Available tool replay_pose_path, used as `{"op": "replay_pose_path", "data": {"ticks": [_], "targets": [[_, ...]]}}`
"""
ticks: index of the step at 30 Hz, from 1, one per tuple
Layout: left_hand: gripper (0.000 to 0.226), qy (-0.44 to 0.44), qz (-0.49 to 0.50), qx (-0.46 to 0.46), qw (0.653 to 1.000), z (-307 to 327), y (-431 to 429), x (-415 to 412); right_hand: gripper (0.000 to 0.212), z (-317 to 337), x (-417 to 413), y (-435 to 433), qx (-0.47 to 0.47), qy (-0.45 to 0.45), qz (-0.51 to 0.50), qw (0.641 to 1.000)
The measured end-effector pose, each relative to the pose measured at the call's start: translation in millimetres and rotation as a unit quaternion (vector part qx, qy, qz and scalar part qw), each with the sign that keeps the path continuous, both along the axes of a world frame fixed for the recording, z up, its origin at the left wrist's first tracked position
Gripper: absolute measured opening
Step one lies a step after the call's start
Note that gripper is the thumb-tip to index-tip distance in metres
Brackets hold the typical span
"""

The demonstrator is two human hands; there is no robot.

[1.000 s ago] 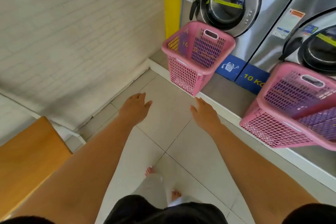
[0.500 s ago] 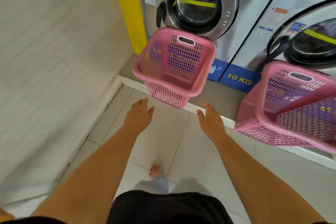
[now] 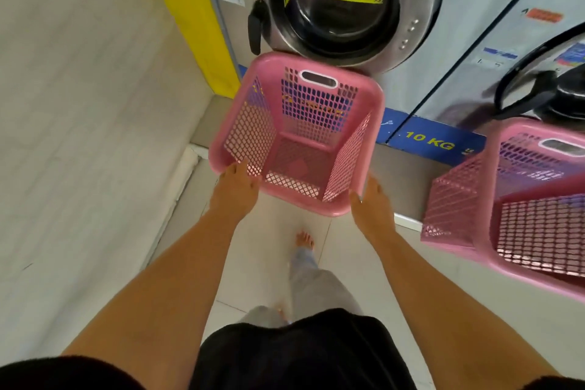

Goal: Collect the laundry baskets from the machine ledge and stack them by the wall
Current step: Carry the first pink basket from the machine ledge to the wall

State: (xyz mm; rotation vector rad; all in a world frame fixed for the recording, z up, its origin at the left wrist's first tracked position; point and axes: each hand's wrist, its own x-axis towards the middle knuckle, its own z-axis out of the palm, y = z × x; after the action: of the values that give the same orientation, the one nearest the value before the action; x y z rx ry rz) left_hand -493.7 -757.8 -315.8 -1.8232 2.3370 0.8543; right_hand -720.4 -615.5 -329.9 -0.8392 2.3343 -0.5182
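A pink laundry basket (image 3: 297, 133) sits tilted on the grey machine ledge (image 3: 408, 168) below the round door of a front-loading washing machine (image 3: 335, 0), its open mouth facing the person. The left hand (image 3: 234, 190) touches the basket's near-left rim corner, fingers (image 3: 235, 169) extended and loose, not yet wrapped around it. The right hand (image 3: 372, 206) lies against the near-right corner, its fingers likewise straight and uncurled. A second pink basket (image 3: 519, 206) leans on the ledge well to the right. A pale wall (image 3: 95, 104) stands to the left, above the tiled floor (image 3: 272, 263).
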Motion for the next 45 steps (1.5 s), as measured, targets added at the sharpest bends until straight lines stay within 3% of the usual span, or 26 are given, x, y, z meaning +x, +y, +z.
{"op": "replay_pose_path", "data": {"ticks": [5,13,27,45], "targets": [[0.050,0.010,0.030,0.002,0.999,-17.8,-47.6,-31.4,0.051,-17.2,-26.4,-45.2,0.022,0.011,-0.005,1.000],[0.062,-0.094,0.032,0.006,0.995,-60.7,-116.6,-41.9,0.075,-56.5,-49.8,-88.5,0.043,0.003,-0.044,0.998],[0.075,-0.037,0.041,0.005,0.998,-121.0,-209.6,-27.9,0.089,-118.2,-49.5,-105.3,0.013,0.079,-0.109,0.991],[0.070,-0.016,0.084,0.007,0.996,-83.9,-150.0,21.7,0.084,-56.4,-18.8,-74.8,0.032,0.102,-0.068,0.992]]}}
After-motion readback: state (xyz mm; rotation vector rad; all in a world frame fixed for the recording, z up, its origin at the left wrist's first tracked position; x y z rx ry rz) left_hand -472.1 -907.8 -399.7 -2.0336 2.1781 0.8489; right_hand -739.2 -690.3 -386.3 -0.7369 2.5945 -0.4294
